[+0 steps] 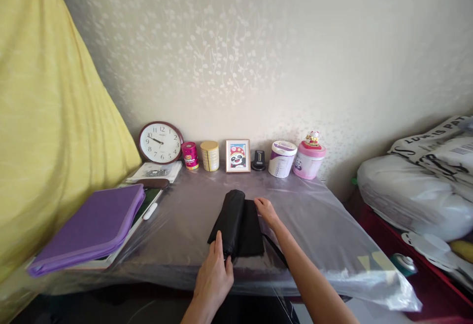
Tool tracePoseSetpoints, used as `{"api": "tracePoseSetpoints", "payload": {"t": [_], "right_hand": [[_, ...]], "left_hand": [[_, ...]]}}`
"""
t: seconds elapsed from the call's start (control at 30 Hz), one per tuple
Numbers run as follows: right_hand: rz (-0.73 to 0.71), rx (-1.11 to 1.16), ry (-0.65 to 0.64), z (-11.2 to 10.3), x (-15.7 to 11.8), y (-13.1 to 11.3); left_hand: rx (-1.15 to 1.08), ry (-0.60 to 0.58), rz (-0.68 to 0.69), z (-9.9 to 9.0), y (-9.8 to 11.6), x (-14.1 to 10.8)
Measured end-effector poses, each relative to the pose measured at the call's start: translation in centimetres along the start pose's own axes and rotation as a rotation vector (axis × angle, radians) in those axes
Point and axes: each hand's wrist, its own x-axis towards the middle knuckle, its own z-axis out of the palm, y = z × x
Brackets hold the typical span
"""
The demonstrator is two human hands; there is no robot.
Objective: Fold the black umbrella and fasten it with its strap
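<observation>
In the middle of the plastic-covered table lies a partly rolled black cloth (pixel 229 220), smooth and slightly shiny. Its rolled part is on the left, and a flat flap (pixel 252 230) extends to the right. My left hand (pixel 214 270) grips the near end of the roll, fingers along its left side and thumb at the end. At the flap's far right corner, my right hand (pixel 265 209) pinches the edge. A black strap (pixel 275 249) runs from the flap's right side under my right forearm.
A purple zip folder (pixel 90 225) lies on a board at left, beside a white marker-like object (pixel 150 211). Along the wall stand a clock (pixel 161 142), several tins and tubs, and a panda picture frame (pixel 238 156). Stuffed bags (pixel 417 191) are piled at right, near a spray can (pixel 403 264).
</observation>
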Motion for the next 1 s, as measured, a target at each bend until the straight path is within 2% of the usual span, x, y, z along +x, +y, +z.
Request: {"api": "tracePoseSetpoints", "payload": {"t": [0.17,0.37,0.6,0.8,1.0], "right_hand": [[0.075,0.189,-0.062,0.5,-1.5,-1.0],[0.101,0.253,-0.061,0.5,-2.1,-2.7],[0.192,0.366,-0.226,0.8,-3.0,-4.0],[0.257,0.368,-0.220,1.9,-2.6,-3.6],[0.251,0.239,-0.213,3.1,-1.6,-2.3]], "left_hand": [[-0.007,0.012,0.011,0.0,0.0,0.0],[-0.003,0.046,0.033,0.3,-0.2,0.1],[-0.003,0.086,0.050,0.7,-0.5,0.2],[-0.018,0.092,0.046,0.7,-0.4,0.1],[-0.028,0.060,0.021,0.5,-0.2,0.1]]}}
